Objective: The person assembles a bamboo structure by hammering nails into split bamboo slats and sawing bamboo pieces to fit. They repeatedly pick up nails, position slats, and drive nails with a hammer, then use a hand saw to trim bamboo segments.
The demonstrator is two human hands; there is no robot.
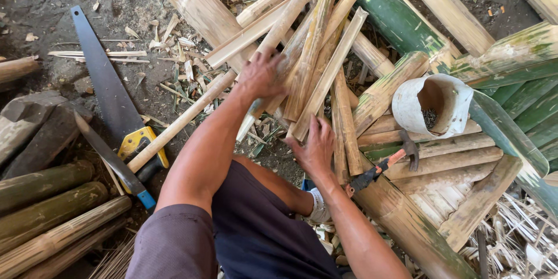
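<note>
my left hand (261, 75) lies on the bundle of bamboo slats (317, 58), fingers curled over them to keep them together; my right hand (317, 148) grips the lower ends, fingers closed on one slat; saw (110, 96) and hammer (389, 163) lie near.

Your hands rest on the slats (317, 64); left of them lie the saw (110, 90) and knife (113, 163) (on the ground), right the bucket (433, 104), with the hammer (386, 163) before it.
</note>
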